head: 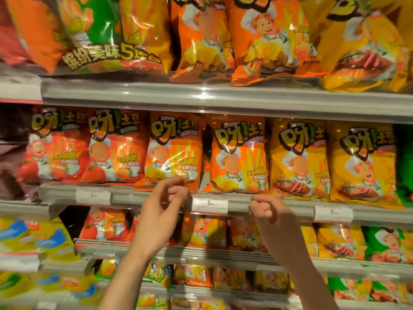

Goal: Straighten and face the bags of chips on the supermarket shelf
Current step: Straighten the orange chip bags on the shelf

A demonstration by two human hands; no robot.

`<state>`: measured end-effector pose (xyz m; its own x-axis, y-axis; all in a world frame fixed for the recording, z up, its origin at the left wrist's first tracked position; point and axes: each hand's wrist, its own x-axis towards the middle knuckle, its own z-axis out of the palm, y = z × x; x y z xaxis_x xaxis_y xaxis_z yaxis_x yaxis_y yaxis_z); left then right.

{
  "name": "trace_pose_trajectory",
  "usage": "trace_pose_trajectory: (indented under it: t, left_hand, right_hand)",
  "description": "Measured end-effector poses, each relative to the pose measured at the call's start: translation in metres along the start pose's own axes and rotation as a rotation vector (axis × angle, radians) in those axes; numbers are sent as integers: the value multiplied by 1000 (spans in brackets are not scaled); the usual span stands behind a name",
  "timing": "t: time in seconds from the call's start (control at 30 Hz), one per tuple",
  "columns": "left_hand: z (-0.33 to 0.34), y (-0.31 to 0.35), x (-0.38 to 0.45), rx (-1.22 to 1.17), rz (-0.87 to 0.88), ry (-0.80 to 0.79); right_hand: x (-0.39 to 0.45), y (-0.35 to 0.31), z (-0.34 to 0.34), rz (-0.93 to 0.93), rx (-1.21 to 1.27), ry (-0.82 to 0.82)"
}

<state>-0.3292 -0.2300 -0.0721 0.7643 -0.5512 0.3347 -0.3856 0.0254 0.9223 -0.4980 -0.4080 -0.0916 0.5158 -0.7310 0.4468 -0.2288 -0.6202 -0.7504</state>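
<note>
Chip bags line the mid-frame shelf [223, 199]; one orange bag [173, 153] leans over its edge. Below it, the left hand [159, 211] holds loosely curled fingers near the bag's bottom corner, seemingly to square it. The right hand [267, 209] is curled, empty, at the shelf lip.

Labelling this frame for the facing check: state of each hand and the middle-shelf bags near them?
left hand: raised, fingers loosely curled at the bottom edge of the tilted bag; grip unclear.
right hand: fingers curled, at the shelf rail, holding nothing visible.
tilted orange bag: facing front, leaning, bottom over the shelf edge.
orange bag: upright, facing front, gap on its left.
yellow bags: upright, facing front.
price tag: in the rail, between the hands.
</note>
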Motion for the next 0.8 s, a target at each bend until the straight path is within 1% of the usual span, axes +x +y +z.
trace_pose_trajectory:
  t: [0.07, 0.13, 0.2, 0.3, 0.43, 0.5, 0.57, 0.63, 0.7, 0.8]
  left_hand:
    - [-14, -5, 2, -17, -6, -8]
    - [-28, -7, 5, -35, -3, -24]
    - [-45, -10, 12, -40, 9, -25]
    - [-66, -13, 24, -34, 14, -18]
    - [-81, -15, 42, 13, 51, -1]
    - [-82, -16, 55, 70, 98, -7]
    - [-78, -14, 69, 169, 166, -12]
    - [-70, -7, 82, 241, 220, -12]
    - [-62, 0, 95, 281, 224, -19]
    - [-52, 4, 116, 313, 175, -18]
  right_hand:
    - [-5, -6, 10, 67, 14, -13]
    - [-11, -13, 20, 34, -29, 32]
    - [-15, -20, 34, 39, -2, 61]
    - [-16, -36, 53, 176, 98, 51]
    - [-6, -73, 72, 225, 99, 24]
    - [7, -94, 79, 195, 100, 40]
    - [22, -114, 88, 108, 42, 39]
    - [40, -129, 97, 60, -45, 28]
    - [60, -140, 109, 60, -89, 21]
    - [89, -148, 123, 125, -50, -12]
